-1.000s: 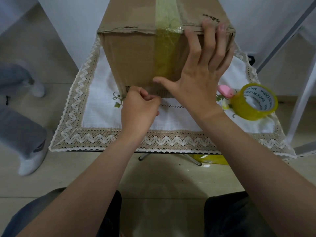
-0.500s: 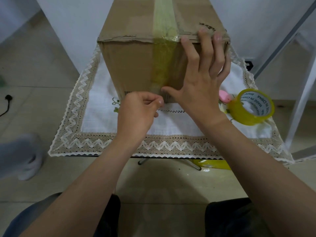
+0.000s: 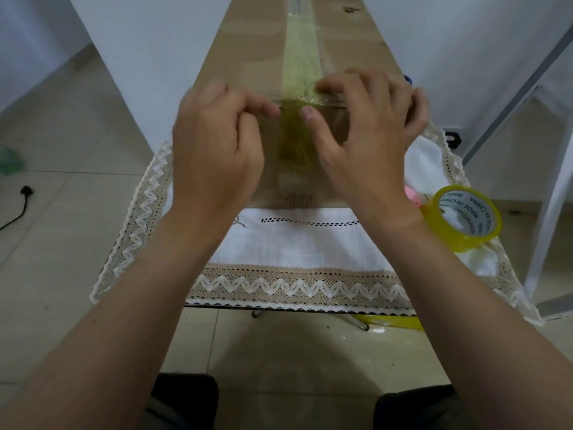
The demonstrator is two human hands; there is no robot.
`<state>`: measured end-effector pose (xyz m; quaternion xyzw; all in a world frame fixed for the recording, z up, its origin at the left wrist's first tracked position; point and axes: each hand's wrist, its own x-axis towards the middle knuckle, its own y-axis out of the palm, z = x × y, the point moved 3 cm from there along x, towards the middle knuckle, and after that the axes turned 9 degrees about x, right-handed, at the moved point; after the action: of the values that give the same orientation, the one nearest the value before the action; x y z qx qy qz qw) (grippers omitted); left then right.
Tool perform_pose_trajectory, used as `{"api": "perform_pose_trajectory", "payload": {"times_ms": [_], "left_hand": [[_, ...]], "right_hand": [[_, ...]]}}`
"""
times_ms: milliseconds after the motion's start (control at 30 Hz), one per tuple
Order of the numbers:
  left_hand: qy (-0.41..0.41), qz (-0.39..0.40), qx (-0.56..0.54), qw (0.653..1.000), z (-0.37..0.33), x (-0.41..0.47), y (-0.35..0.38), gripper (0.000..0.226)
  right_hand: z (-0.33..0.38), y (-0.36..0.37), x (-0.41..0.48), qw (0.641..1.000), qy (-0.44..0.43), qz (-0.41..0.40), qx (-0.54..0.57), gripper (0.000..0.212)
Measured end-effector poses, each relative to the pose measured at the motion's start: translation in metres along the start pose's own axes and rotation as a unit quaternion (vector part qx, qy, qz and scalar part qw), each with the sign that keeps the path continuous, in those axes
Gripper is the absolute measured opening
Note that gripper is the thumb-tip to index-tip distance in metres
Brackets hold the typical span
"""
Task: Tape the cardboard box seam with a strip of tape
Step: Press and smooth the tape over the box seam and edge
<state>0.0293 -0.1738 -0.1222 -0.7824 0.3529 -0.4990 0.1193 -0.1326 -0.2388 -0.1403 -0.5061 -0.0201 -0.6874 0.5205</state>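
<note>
A brown cardboard box point(image 3: 254, 41) stands on a white cloth with a lace border point(image 3: 294, 243). A yellow-tinted tape strip point(image 3: 300, 51) runs along its top seam and down the front face. My left hand point(image 3: 217, 144) is curled, its fingertips against the box's top front edge just left of the tape. My right hand point(image 3: 366, 141) rests just right of the tape, fingers on the top edge, thumb tip pressing the front face at the tape's side. Both hands cover much of the front face.
A yellow tape roll point(image 3: 446, 234) lies on the cloth to the right, with a small pink object point(image 3: 412, 193) beside it. A white metal frame point(image 3: 552, 197) stands at the right. A black cable point(image 3: 18, 206) lies on the floor at left.
Both hands have moved up from the lower front face to the box's top front edge. The right hand went from flat to bent over the edge. The camera has moved closer.
</note>
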Motion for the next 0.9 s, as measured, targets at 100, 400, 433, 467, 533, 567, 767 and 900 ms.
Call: {"api": "perform_pose_trajectory", "payload": {"times_ms": [100,400,433,467,533,567,767,900], "left_hand": [[0.02,-0.008,0.016,1.0,-0.001,0.018,0.002,0.04],[0.065,0.076,0.076,0.992,0.003,0.041,0.02,0.026],[0.075,0.073,0.056,0.993,0.005,0.041,0.019,0.025],[0.081,0.072,0.045,0.993,0.006,0.041,0.018,0.023],[0.089,0.068,0.031,0.993,0.008,0.04,0.017,0.021],[0.091,0.065,0.016,0.994,0.007,0.039,0.015,0.02],[0.081,0.052,0.041,0.995,0.009,0.038,0.015,0.036],[0.069,0.064,0.051,0.994,0.007,0.037,0.018,0.045]], "right_hand": [[0.002,0.0,0.012,1.0,0.022,0.005,0.018,0.03],[-0.009,-0.007,0.03,0.993,0.06,0.069,0.075,0.027],[-0.01,-0.008,0.03,0.992,0.061,0.078,0.079,0.027],[-0.011,-0.009,0.031,0.991,0.06,0.084,0.082,0.027],[-0.012,-0.009,0.031,0.99,0.06,0.089,0.087,0.027],[-0.012,-0.009,0.031,0.99,0.061,0.09,0.091,0.027],[-0.011,-0.008,0.029,0.99,0.056,0.083,0.099,0.026],[-0.01,-0.008,0.029,0.991,0.055,0.078,0.098,0.026]]}}
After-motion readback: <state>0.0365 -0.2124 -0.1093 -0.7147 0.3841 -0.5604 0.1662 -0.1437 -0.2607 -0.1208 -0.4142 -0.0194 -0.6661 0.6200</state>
